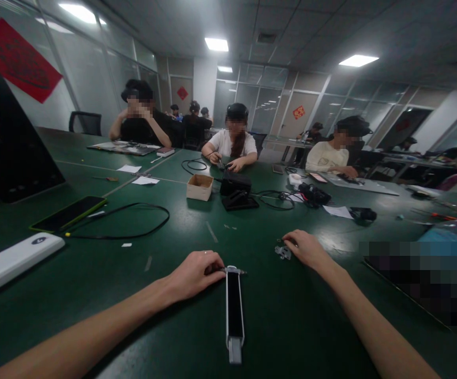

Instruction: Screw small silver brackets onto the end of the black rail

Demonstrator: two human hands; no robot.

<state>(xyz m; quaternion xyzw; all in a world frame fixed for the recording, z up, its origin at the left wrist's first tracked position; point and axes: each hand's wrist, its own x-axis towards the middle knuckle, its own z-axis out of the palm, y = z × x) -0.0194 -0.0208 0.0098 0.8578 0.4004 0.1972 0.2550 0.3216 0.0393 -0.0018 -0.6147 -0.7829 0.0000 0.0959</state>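
Note:
My left hand [195, 273] rests on the green table [291, 316] with its fingers curled in a pinch at the far end of a long black and silver bar-shaped part [234, 310], which lies lengthwise toward me. What the fingertips grip is a thin metal piece I cannot make out. My right hand [306, 248] lies fingers-down on a small cluster of silver metal parts [282, 251], fingers bent over them.
A phone [68, 212] with a black cable and a white power bank [11, 263] lie at the left. A cardboard box [199, 187] and a black device [236, 190] stand mid-table. Several people sit across the table. A blurred dark object [421, 279] lies at the right.

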